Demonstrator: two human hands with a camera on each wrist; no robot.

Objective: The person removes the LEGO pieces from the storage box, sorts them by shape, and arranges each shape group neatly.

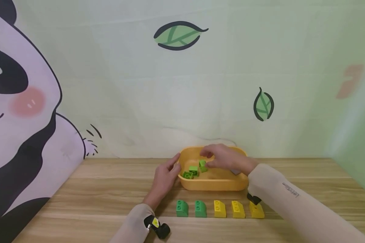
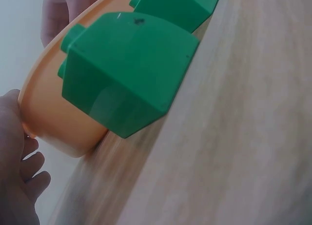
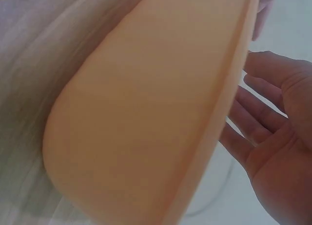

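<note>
"Light green plastic blocks with studs (image 1: 193, 169): where do they lie, please?"

"Inside the orange-yellow plastic tub with rounded corners (image 1: 214, 185), near its left end. At least three are visible."

"And the hands?"

"The right hand (image 1: 225, 157) is over the tub, just beside them. Its fingers are apart from the thumb, and I see nothing held. The left hand (image 1: 165, 177) touches the left rim; whether its fingers grip it, I cannot tell."

"The step, I suppose, is to take one block. How to do it well?"

"In my opinion, the left hand should steady the tub gently, so it does not slide into the dark green plastic blocks (image 1: 182, 208) and yellow plastic blocks (image 1: 220, 209) on the wooden tabletop (image 1: 109, 189). The right fingers should pinch the nearest block by opposite sides, because the two farther ones lie close together."
</note>
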